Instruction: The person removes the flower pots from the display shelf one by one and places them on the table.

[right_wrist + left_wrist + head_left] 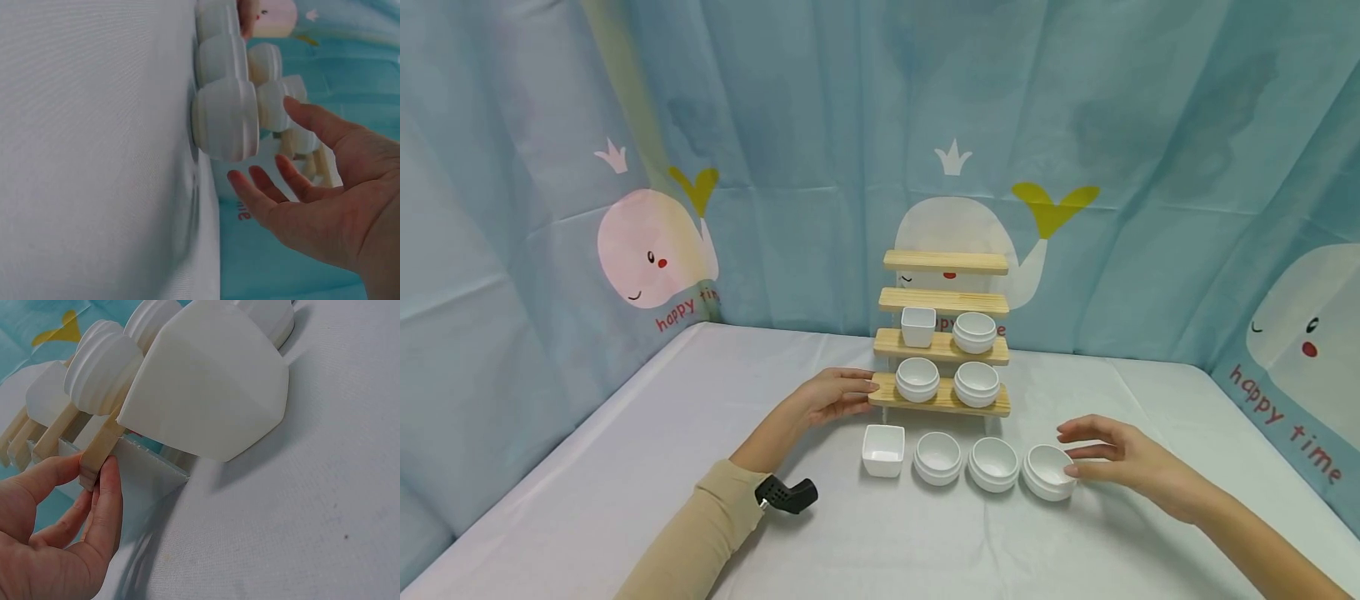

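A four-tier wooden shelf (945, 262) stands mid-table. Its third tier holds a square white cup (918, 326) and a round white bowl (975, 332); two round bowls (917, 378) sit on the bottom tier. My left hand (868, 388) pinches the left end of the bottom plank (103, 440) between thumb and fingers (107, 500). In front of the shelf lies a row: a square dish (883, 450), then three round bowls. My right hand (1078, 452) hovers with fingers spread beside the rightmost bowl (1047, 471). In the right wrist view, that bowl (228, 119) is just clear of the fingers (250, 187).
A white cloth covers the table (625, 467). Blue whale-print curtains (775, 167) close off the back and both sides. A black wrist camera (786, 493) is strapped to my left forearm. The top two shelf tiers hold nothing.
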`<state>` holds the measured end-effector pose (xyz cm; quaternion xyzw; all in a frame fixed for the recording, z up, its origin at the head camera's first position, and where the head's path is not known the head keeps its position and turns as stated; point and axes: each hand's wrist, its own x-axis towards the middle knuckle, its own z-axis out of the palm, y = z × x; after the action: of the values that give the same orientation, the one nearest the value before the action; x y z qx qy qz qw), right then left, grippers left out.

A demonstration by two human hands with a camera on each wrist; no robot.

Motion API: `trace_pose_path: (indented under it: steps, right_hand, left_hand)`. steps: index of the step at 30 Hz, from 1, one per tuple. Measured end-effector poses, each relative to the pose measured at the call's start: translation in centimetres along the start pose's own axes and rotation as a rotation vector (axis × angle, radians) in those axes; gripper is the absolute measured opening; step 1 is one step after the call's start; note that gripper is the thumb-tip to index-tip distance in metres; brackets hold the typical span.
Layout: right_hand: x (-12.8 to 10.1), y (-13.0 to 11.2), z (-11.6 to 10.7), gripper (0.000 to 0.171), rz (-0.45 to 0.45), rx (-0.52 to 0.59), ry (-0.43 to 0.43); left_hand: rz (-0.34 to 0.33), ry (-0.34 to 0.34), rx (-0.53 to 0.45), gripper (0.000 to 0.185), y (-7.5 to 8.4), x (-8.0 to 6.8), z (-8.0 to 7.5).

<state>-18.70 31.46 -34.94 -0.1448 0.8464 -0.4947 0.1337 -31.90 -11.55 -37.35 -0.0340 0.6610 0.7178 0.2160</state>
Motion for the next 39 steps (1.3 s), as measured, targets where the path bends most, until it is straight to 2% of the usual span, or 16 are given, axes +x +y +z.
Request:
trace_pose_path:
  steps: [39]
  right_hand:
    - [2.5, -4.8, -0.9, 0.055, -0.06, -0.101, 0.037]
  left_hand:
    - [0.013, -0.025, -0.009, 0.051, -0.1, 0.0, 0.0]
